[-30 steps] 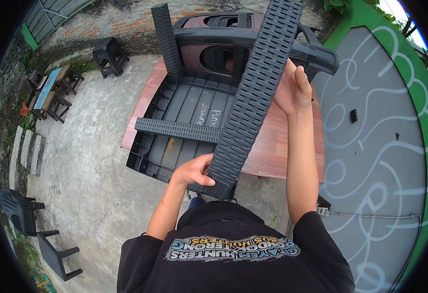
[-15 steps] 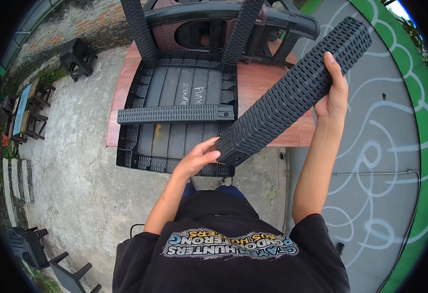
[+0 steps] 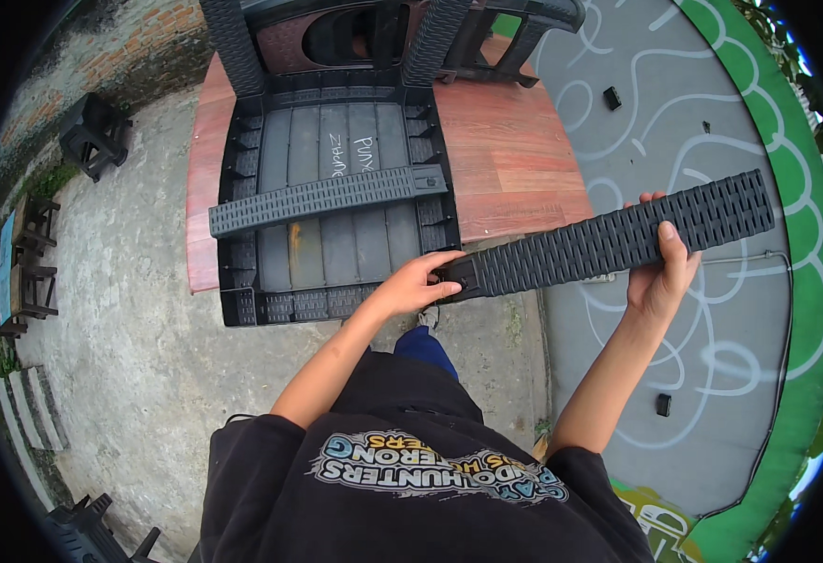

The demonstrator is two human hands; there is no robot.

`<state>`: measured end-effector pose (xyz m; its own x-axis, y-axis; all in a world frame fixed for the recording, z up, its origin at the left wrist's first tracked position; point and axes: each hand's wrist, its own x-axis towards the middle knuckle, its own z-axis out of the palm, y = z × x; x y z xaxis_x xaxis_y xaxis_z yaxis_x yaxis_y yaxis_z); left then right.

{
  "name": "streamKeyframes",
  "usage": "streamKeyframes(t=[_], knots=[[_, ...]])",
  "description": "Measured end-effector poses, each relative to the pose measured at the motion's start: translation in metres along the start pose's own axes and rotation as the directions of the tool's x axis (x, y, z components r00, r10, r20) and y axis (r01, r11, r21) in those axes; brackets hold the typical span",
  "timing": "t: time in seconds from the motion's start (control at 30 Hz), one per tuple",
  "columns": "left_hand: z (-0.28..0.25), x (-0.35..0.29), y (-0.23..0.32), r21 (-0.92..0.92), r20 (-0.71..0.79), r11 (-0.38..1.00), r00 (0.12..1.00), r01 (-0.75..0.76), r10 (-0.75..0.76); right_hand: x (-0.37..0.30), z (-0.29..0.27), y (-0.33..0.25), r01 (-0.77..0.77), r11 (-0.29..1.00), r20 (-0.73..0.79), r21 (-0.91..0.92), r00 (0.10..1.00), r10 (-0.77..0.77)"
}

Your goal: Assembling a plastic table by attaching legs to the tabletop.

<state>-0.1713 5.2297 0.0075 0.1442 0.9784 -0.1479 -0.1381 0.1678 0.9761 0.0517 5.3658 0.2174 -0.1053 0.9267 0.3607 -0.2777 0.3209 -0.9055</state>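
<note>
A black plastic table leg (image 3: 571, 246) with a woven pattern is held nearly level between my hands, off to the right. My left hand (image 3: 413, 285) grips its plain socket end, thumb and fingers around it. Further along, my right hand (image 3: 657, 279) is closed around the leg from below, thumb on the near face. Left of it lies an upturned black plastic tabletop (image 3: 241, 308) with ribbed edges. Two matching legs, a left one (image 3: 233, 52) and a right one (image 3: 436, 45), stand at its far corners. Another loose leg (image 3: 318, 201) rests across the tabletop.
The tabletop sits on a red wood-patterned table (image 3: 505, 150), overhanging its near edge. Dark plastic chairs (image 3: 411, 42) stand behind. A black stool (image 3: 94, 136) and a low bench (image 3: 31, 225) are on the concrete at left. A grey painted wall (image 3: 618, 178) rises at right.
The held leg has swung from a steep slant to nearly level, its far end lower and further right. My right hand went down with it; my left hand moved slightly right.
</note>
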Motion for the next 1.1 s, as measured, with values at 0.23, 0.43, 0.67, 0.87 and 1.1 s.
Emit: streamKeyframes(t=[0.23,0.43,0.67,0.87,1.1], knots=[[0.006,-0.021,-0.022,0.563,-0.06,0.821,0.985,-0.099,0.16,-0.051,0.017,0.022,0.102,0.982,-0.101,-0.161,0.988,-0.12],[0.014,-0.015,-0.035,0.602,-0.193,0.797,0.977,0.042,0.094,-0.078,0.034,0.031,0.135,0.974,-0.026,-0.181,0.989,-0.142],[0.011,-0.013,-0.035,0.614,-0.187,0.787,0.98,0.063,0.067,-0.079,0.043,0.034,0.157,0.956,0.065,-0.247,0.987,-0.145],[0.006,-0.017,-0.036,0.653,-0.15,0.756,0.985,0.036,0.082,-0.09,0.049,0.046,0.105,0.956,0.076,-0.273,0.993,-0.087],[0.014,-0.026,-0.046,0.825,-0.285,0.53,0.954,0.195,0.093,-0.092,0.045,0.053,0.093,0.954,0.044,-0.285,0.996,-0.084]])
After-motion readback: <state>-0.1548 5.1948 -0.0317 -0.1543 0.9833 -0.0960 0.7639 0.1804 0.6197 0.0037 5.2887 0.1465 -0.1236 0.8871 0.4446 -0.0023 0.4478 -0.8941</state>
